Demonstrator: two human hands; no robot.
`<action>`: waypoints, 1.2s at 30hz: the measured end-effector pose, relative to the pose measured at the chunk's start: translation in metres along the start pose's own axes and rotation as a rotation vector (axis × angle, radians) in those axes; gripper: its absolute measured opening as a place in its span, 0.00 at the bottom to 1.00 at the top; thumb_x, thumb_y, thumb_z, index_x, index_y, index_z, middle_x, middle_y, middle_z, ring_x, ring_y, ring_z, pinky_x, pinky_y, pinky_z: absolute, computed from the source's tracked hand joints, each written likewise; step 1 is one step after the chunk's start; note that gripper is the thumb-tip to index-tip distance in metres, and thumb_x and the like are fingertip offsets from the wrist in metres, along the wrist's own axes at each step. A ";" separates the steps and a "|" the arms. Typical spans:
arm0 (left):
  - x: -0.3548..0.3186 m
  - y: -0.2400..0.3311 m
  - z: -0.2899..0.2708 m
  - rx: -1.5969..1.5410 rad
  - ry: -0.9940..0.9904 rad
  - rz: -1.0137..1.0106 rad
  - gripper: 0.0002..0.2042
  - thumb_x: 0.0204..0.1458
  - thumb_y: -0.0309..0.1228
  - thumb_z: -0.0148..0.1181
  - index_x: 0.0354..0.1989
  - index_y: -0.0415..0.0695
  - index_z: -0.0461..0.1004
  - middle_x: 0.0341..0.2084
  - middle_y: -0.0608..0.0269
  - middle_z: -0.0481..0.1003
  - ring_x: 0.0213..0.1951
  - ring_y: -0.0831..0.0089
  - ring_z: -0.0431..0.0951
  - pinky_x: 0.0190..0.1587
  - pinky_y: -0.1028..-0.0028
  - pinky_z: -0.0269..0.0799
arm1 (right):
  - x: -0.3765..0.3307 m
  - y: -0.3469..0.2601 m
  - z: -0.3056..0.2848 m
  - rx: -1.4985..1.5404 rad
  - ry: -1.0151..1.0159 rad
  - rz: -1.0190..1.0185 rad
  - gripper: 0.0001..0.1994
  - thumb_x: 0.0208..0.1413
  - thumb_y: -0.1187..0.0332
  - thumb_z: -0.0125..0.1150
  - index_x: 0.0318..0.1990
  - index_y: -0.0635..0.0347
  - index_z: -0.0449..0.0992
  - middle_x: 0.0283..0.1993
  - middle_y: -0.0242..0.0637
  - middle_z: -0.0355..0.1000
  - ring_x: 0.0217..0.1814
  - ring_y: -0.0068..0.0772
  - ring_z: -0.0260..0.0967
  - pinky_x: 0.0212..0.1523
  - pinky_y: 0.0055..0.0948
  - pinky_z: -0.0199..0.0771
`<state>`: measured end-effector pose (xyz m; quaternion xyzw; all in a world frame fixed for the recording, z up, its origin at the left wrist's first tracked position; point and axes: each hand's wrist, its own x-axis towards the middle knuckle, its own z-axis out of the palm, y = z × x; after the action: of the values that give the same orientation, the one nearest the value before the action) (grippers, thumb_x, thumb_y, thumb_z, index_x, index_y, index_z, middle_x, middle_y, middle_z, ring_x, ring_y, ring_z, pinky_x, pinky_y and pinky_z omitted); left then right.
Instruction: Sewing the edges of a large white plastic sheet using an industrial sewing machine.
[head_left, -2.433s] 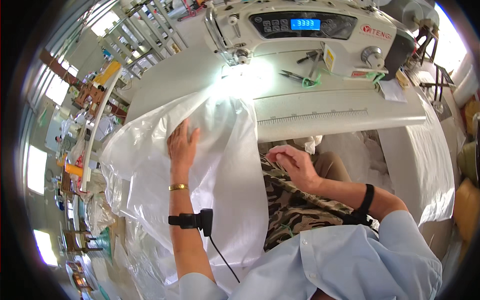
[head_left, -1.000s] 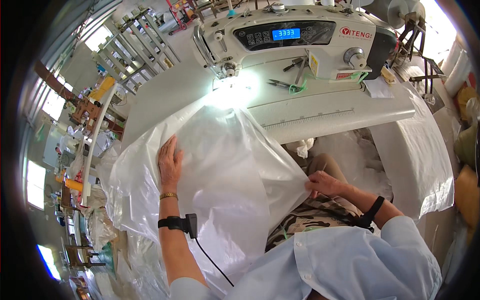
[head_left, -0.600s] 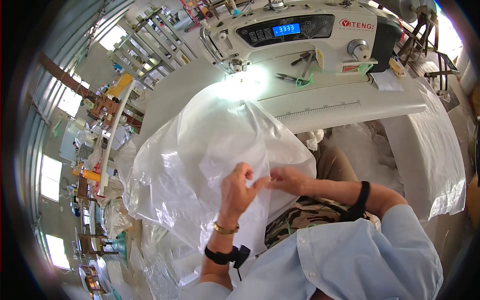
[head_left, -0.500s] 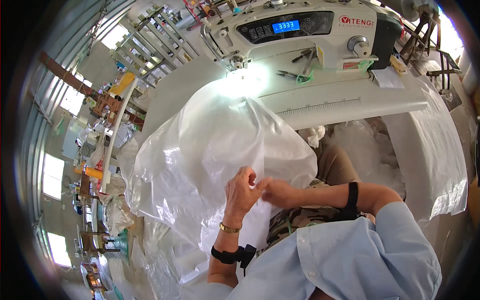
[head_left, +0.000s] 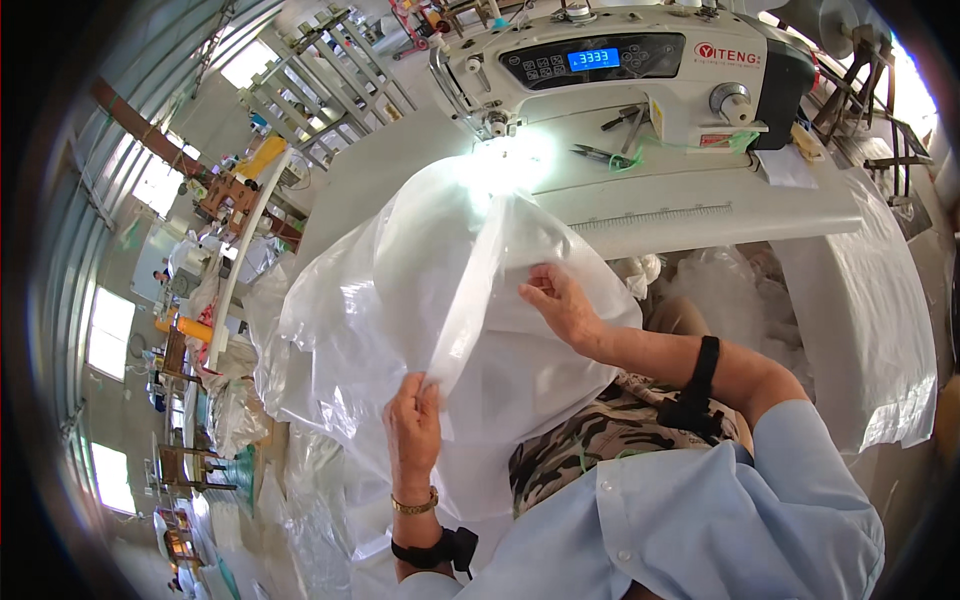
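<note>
Since the last frame, my left hand (head_left: 412, 425) has dropped down and away to the left from beside my right hand (head_left: 560, 305), which has gone up and a little forward. Between the left thumb and fingers I now have the near end of a narrow folded strip (head_left: 470, 310), drawn taut and straight up to the lit needle area. The right fingers are bent at the glossy white sheet (head_left: 400, 300), just right of that strip; whether they pinch any of it I can't make out.

The sheet lies around and under both hands, its far end under the head of the sewing machine (head_left: 600, 60). I'd judge the fold to be made and lined up, with most of the strip between grip and machine left to feed. Any stitching (the lamp glare washes out that spot) is beyond me to confirm.

As for edges, the front lip of the worktable (head_left: 790, 238) runs just ahead of my right hand and off to its right; below that hand is the camouflage cloth (head_left: 590, 440) on the lap. The black snips (head_left: 600, 155) lie on the table farther ahead of it. The easiest room seems to be left of my left grip, where only loose film would drag.
</note>
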<state>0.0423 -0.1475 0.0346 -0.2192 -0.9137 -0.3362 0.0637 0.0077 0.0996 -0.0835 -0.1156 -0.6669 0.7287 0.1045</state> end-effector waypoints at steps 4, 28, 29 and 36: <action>0.013 0.008 -0.023 0.084 0.054 0.058 0.08 0.59 0.31 0.57 0.35 0.37 0.73 0.17 0.54 0.72 0.17 0.63 0.68 0.23 0.70 0.64 | 0.001 -0.028 0.038 0.296 -0.196 0.204 0.24 0.57 0.55 0.64 0.55 0.61 0.71 0.53 0.36 0.70 0.53 0.30 0.66 0.54 0.31 0.66; 0.074 0.032 -0.081 0.317 0.120 0.356 0.05 0.54 0.26 0.63 0.34 0.38 0.75 0.20 0.55 0.74 0.20 0.67 0.72 0.25 0.71 0.66 | -0.036 -0.030 0.038 0.368 -1.044 0.164 0.04 0.54 0.72 0.57 0.32 0.61 0.77 0.30 0.31 0.74 0.33 0.20 0.69 0.40 0.21 0.69; 0.076 0.030 -0.085 0.412 0.144 0.360 0.06 0.54 0.27 0.63 0.33 0.38 0.75 0.21 0.48 0.75 0.21 0.55 0.75 0.25 0.67 0.69 | -0.049 -0.023 0.029 0.299 -1.199 0.130 0.04 0.53 0.72 0.57 0.33 0.60 0.77 0.31 0.30 0.75 0.34 0.19 0.70 0.40 0.22 0.70; 0.064 0.022 -0.064 0.276 0.108 0.349 0.06 0.53 0.26 0.65 0.33 0.38 0.75 0.19 0.50 0.73 0.17 0.57 0.72 0.23 0.68 0.66 | -0.050 -0.064 -0.009 -0.762 -0.731 -0.434 0.23 0.53 0.69 0.58 0.57 0.63 0.67 0.26 0.41 0.73 0.35 0.36 0.75 0.37 0.33 0.72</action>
<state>-0.0069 -0.1504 0.1135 -0.3449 -0.8946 -0.2030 0.1990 0.0574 0.0984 -0.0193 0.2541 -0.8838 0.3913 -0.0346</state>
